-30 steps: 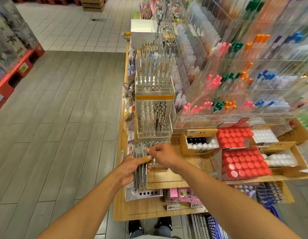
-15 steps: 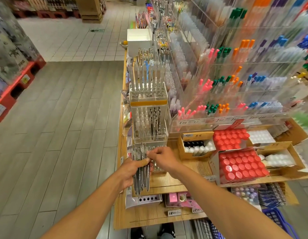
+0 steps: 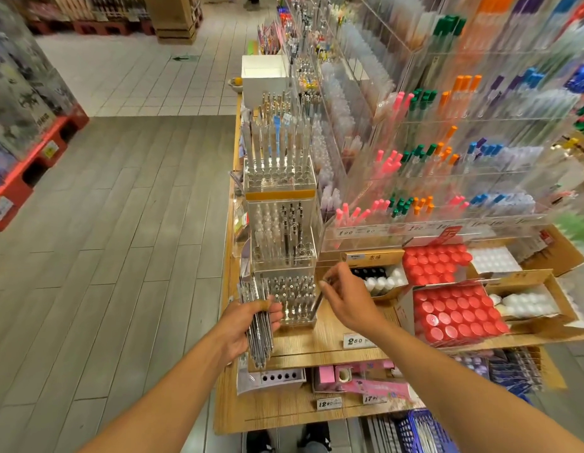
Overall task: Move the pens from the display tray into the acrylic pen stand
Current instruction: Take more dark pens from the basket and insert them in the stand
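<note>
My left hand (image 3: 248, 325) grips a bundle of several clear silver pens (image 3: 256, 325), held upright to the left of the acrylic pen stand (image 3: 292, 300). The stand is a clear block with rows of holes on the wooden shelf, lowest of three stacked tiers. My right hand (image 3: 344, 295) is just right of the stand and pinches a single pen (image 3: 317, 302) that slants down along the stand's right front corner. Several holes in the stand hold pens.
Taller acrylic stands (image 3: 281, 230) with pens rise behind. Boxes of red-capped bottles (image 3: 454, 315) and white-capped bottles (image 3: 382, 279) sit to the right. A wall of coloured pens (image 3: 447, 158) fills the right. The wooden shelf edge (image 3: 284, 420) and the open aisle floor lie to the left.
My right hand has pulled away from the bundle to the right, taking one pen with it. The left hand keeps the bundle in the same spot.
</note>
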Available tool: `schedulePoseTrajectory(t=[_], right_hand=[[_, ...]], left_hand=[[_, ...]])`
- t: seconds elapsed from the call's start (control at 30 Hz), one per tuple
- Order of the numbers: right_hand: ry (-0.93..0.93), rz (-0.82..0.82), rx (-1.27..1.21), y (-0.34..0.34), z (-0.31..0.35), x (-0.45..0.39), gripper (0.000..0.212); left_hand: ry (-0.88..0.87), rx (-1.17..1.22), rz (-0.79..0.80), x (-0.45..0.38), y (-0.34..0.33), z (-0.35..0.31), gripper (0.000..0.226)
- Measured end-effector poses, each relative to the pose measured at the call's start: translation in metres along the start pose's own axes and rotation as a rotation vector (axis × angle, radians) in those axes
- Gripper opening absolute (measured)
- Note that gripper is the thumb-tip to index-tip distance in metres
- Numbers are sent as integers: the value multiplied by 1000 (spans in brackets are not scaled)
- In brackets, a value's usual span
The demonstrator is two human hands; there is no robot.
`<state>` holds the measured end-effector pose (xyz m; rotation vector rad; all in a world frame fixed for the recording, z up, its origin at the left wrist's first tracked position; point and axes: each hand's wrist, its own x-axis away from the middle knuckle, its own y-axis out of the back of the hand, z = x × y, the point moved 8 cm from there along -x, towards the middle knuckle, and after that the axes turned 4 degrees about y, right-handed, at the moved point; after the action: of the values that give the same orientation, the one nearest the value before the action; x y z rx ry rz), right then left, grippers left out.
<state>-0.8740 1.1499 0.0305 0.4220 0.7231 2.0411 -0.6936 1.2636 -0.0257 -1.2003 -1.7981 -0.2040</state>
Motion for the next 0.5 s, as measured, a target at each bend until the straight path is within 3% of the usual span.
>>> schedulePoseTrajectory(t=[0.3, 0.5], right_hand=[[31, 143, 224, -38, -31, 1, 18], [14, 63, 177, -28, -35, -10, 26]], left_hand=[[29, 30, -4, 3, 9, 5, 17], [33, 42, -9, 6, 15, 7, 20]])
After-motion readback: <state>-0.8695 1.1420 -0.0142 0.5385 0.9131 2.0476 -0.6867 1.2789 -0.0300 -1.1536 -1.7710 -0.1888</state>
